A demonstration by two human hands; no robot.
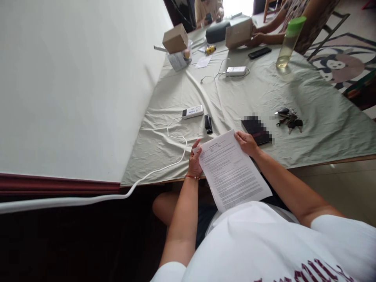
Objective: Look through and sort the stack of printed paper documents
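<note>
And here the left hand (194, 161) grips the paper (236, 172) near its top-left corner, the right hand (247, 145) its top-right, across the table's (331, 133) near edge, seemingly for reading; setting it down would call for both moving evenly.

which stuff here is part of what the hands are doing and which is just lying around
In use:
printed paper, held by left hand and right hand
possibly the black stapler-like item nearby

Apparently just lying about:
keys
green-lidded bottle
nearer white device
</note>
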